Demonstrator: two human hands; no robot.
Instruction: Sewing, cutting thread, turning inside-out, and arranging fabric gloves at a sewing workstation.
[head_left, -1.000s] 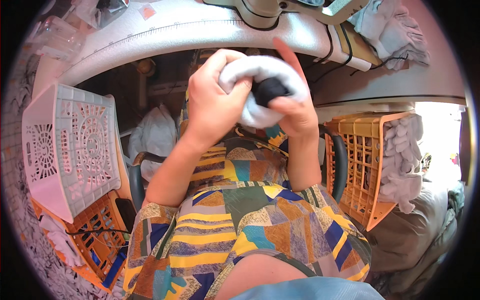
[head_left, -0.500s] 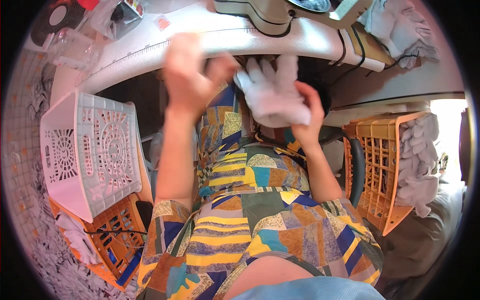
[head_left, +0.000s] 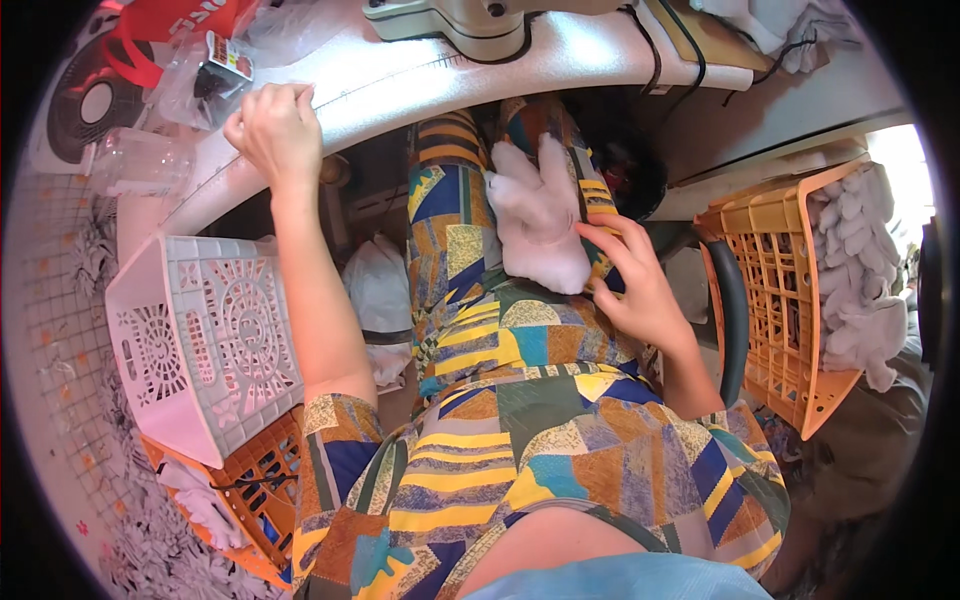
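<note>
A white knitted glove (head_left: 540, 215) lies across my patterned trousers on my lap, its fingers pointing toward the table. Beside its cuff, my right hand (head_left: 640, 285) has its fingers spread; the index fingertip touches the glove's side, but nothing is gripped. Over the front edge of the white table (head_left: 400, 95), my left hand (head_left: 278, 130) is raised with fingers curled in. Whatever they may hold is hidden. Near that hand are a clear plastic bag with a dark item (head_left: 215, 75) and a clear plastic container (head_left: 145, 162).
A beige machine base (head_left: 470, 25) stands on the table. To the left, a white plastic basket (head_left: 215, 330) sits above an orange crate (head_left: 265, 480). On the right, an orange crate (head_left: 770, 300) holds many white gloves (head_left: 850, 260). Black cables (head_left: 690, 60) hang over the table's edge.
My left hand has moved left toward the table's edge and closed. The glove has come down onto my lap, and my right hand has loosened its hold on the cuff.
</note>
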